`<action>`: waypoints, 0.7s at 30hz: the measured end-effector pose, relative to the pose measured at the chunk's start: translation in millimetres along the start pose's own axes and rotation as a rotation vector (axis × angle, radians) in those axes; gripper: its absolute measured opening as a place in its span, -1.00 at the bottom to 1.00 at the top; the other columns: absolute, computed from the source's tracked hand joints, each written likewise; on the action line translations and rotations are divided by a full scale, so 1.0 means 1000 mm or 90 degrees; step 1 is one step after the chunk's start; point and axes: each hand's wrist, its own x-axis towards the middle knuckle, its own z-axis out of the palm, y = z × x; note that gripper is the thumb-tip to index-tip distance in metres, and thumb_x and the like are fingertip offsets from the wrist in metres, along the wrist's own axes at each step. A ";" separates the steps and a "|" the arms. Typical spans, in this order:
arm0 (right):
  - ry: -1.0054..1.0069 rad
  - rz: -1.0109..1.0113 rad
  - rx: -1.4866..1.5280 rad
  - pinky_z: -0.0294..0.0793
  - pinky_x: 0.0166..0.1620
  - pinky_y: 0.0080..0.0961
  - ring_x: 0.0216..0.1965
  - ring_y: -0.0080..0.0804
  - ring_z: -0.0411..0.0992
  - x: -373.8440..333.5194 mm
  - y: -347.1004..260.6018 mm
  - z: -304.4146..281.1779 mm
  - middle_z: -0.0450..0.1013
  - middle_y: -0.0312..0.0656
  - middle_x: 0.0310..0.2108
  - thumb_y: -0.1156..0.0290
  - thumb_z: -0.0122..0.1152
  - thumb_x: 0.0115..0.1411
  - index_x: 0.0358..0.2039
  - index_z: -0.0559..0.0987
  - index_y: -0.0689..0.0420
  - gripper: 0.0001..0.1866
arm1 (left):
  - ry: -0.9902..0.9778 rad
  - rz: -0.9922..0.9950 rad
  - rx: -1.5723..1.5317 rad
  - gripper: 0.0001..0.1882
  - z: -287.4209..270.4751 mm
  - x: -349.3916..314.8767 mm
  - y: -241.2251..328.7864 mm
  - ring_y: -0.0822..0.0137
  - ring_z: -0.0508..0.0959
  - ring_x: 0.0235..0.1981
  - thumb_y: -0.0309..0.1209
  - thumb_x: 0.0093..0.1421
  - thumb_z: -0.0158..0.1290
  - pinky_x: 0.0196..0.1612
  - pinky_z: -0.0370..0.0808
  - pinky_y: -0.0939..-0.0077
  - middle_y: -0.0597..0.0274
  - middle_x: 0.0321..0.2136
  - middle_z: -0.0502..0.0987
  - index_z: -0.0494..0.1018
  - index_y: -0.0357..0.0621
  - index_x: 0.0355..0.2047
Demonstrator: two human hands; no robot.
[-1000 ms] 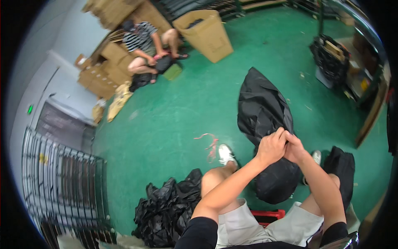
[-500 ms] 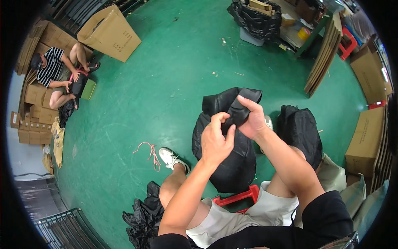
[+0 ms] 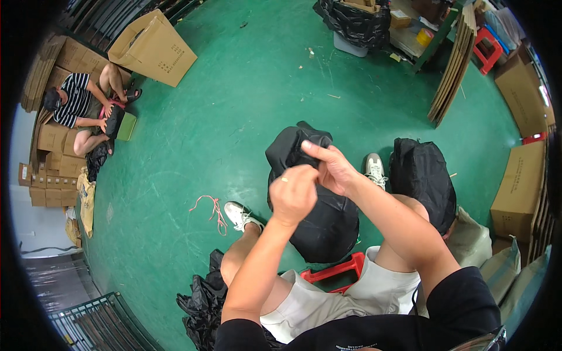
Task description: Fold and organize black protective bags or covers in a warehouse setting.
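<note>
A bulky black fabric bag (image 3: 325,231) stands between my legs, its loose upper part folded over toward the far left. My right hand (image 3: 336,168) is closed on the cloth at the top, thumb stretched along it. Close against the right fingers is my left hand (image 3: 294,194), curled like a fist and slightly blurred; what its fingertips grip is hidden. Another filled black bag (image 3: 422,181) stands to the right, beside my right leg.
Pink string (image 3: 215,213) lies on the green floor by my left shoe. Crumpled black bags (image 3: 202,292) are at lower left. A red stool (image 3: 333,272) shows under me. Pale sacks (image 3: 468,240) and cartons (image 3: 515,193) line the right. A co-worker (image 3: 88,105) sits far left by a large carton (image 3: 153,52).
Both hands have shifted left and a little nearer. The bag's raised flat edge is now bunched and folded over, and the left fingers have curled in.
</note>
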 end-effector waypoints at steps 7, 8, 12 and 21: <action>0.147 -0.115 -0.201 0.43 -0.16 -0.50 -0.24 -0.49 0.39 0.019 0.013 -0.029 0.43 -0.20 -0.25 0.57 0.02 0.18 -0.09 0.39 0.24 -0.74 | -0.152 -0.036 -0.168 -0.84 -0.005 0.005 0.014 0.24 0.57 -0.55 -0.62 -0.11 0.11 -0.50 0.51 0.47 0.16 -0.46 0.56 0.47 -0.23 -0.44; 0.148 -0.114 -0.202 0.43 -0.16 -0.50 -0.24 -0.49 0.39 0.023 0.015 -0.031 0.43 -0.20 -0.25 0.57 0.02 0.18 -0.09 0.39 0.24 -0.74 | -0.133 -0.055 -0.229 -0.88 -0.010 0.008 0.009 0.26 0.57 -0.58 -0.62 -0.08 0.10 -0.50 0.51 0.49 0.15 -0.49 0.56 0.48 -0.25 -0.46; 0.153 -0.235 -0.300 0.40 -0.12 -0.54 -0.23 -0.55 0.38 0.030 0.022 -0.025 0.45 -0.25 -0.24 0.48 -0.04 0.31 -0.04 0.41 0.26 -0.76 | 0.002 -0.300 -0.146 -0.93 -0.023 0.013 -0.015 0.34 0.55 -0.58 -0.56 0.07 0.14 -0.46 0.48 0.57 0.16 -0.49 0.57 0.49 -0.26 -0.41; -0.141 -0.009 -0.369 0.41 -0.23 -0.65 -0.32 -0.75 0.36 0.010 0.012 -0.005 0.47 -0.42 -0.35 0.27 0.12 0.31 -0.24 0.53 0.22 -0.76 | -0.182 -0.311 -0.050 -0.46 -0.028 0.009 -0.045 0.06 0.43 0.06 -0.61 -0.05 0.14 0.11 0.30 0.22 0.09 -0.04 0.48 0.38 -0.11 0.02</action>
